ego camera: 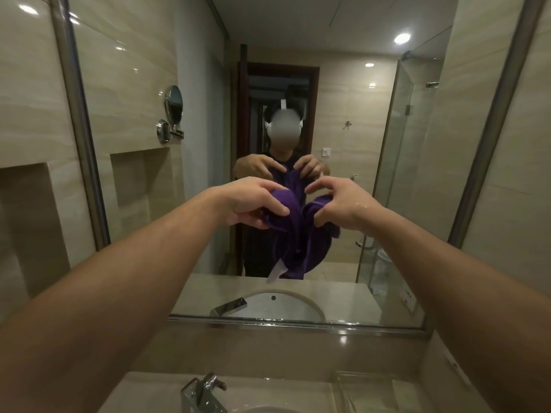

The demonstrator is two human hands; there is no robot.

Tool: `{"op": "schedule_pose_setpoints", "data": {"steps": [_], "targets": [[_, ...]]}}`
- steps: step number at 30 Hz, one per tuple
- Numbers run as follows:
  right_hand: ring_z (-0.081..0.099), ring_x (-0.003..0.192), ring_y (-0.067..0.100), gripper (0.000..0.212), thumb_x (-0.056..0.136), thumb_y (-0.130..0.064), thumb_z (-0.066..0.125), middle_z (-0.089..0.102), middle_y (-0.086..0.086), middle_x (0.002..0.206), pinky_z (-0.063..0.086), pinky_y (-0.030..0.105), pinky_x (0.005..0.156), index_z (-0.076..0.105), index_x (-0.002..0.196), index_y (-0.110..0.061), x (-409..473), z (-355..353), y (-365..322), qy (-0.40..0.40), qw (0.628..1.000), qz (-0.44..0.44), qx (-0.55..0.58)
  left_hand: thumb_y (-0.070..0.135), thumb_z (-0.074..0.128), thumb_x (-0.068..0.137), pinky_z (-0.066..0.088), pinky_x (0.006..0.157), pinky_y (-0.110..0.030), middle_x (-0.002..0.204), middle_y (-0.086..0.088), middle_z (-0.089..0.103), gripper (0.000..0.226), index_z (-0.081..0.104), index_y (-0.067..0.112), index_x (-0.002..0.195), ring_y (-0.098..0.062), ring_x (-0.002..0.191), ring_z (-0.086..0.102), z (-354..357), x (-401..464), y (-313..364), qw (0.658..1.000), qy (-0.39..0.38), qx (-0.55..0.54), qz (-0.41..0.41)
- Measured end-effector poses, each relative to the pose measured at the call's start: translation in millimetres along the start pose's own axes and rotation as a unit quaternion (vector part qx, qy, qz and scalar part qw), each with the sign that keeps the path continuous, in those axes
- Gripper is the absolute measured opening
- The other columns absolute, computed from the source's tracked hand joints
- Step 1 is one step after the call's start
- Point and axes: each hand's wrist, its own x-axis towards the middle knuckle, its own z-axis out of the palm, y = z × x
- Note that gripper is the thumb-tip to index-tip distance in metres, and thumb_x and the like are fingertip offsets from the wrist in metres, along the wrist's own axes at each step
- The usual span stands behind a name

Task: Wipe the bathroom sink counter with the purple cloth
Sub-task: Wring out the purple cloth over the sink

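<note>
The purple cloth (298,234) hangs bunched in the air in front of the mirror, high above the sink counter (155,386). My left hand (250,204) grips its left top edge. My right hand (337,204) pinches its right top edge, and water drops show on that wrist. A white tag dangles from the cloth's lower edge. The beige counter lies at the bottom of the view, with only the basin's rim showing.
A chrome faucet (202,391) stands at the bottom centre. A clear tray (366,391) sits on the counter's right side. The wall mirror (343,120) reflects a person, a glass shower door and a doorway. A round swivel mirror (173,104) hangs on the left wall.
</note>
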Motion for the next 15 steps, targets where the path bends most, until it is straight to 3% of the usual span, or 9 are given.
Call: {"op": "schedule_pose_setpoints", "data": {"steps": [3, 6, 10, 12, 15], "targets": [[0.059, 0.113, 0.027, 0.066, 0.068, 0.000, 0.076, 0.054, 0.004, 0.128, 0.059, 0.043, 0.091, 0.057, 0.121, -0.034, -0.7, -0.3, -6.7, 0.018, 0.996, -0.031, 0.081, 0.004, 0.080, 0.076, 0.056, 0.066, -0.027, 0.119, -0.009, 0.061, 0.056, 0.059, 0.025, 0.124, -0.028, 0.104, 0.067, 9.6, -1.2, 12.0, 0.998, 0.041, -0.015, 0.045], [0.060, 0.112, 0.029, 0.055, 0.074, 0.004, 0.068, 0.056, 0.007, 0.123, 0.058, 0.038, 0.089, 0.057, 0.119, -0.027, -5.4, 2.3, -8.4, 0.051, 0.979, -0.060, 0.189, 0.003, 0.078, 0.078, 0.057, 0.069, -0.027, 0.114, -0.011, 0.066, 0.045, 0.058, 0.015, 0.116, -0.025, 0.100, 0.070, 19.2, -3.2, 18.2, 0.990, 0.058, -0.076, 0.101], [0.060, 0.115, 0.026, 0.037, 0.087, -0.019, 0.062, 0.055, 0.006, 0.132, 0.055, 0.039, 0.096, 0.060, 0.124, -0.023, -10.5, 12.6, -14.6, 0.029, 0.925, -0.072, 0.372, 0.007, 0.075, 0.084, 0.057, 0.076, -0.029, 0.109, -0.010, 0.071, 0.032, 0.063, 0.010, 0.113, -0.023, 0.098, 0.072, 33.0, -1.7, 17.1, 0.981, 0.075, -0.109, 0.143], [0.063, 0.113, 0.021, 0.033, 0.094, -0.032, 0.065, 0.061, 0.003, 0.127, 0.056, 0.037, 0.095, 0.062, 0.126, -0.024, -10.7, 19.6, -12.5, 0.041, 0.928, -0.057, 0.366, 0.005, 0.070, 0.087, 0.057, 0.074, -0.028, 0.105, -0.009, 0.071, 0.030, 0.065, 0.008, 0.116, -0.022, 0.096, 0.071, 36.5, -1.9, 13.3, 0.980, 0.061, -0.109, 0.155], [0.067, 0.102, 0.020, 0.030, 0.085, -0.040, 0.076, 0.069, 0.001, 0.110, 0.060, 0.037, 0.088, 0.069, 0.111, -0.026, -7.9, 32.0, -1.7, 0.151, 0.933, -0.011, 0.328, -0.002, 0.053, 0.092, 0.057, 0.071, -0.027, 0.093, -0.009, 0.071, 0.029, 0.067, 0.003, 0.117, -0.018, 0.084, 0.070, 39.8, -6.8, 3.0, 0.962, -0.014, -0.218, 0.165]]}}
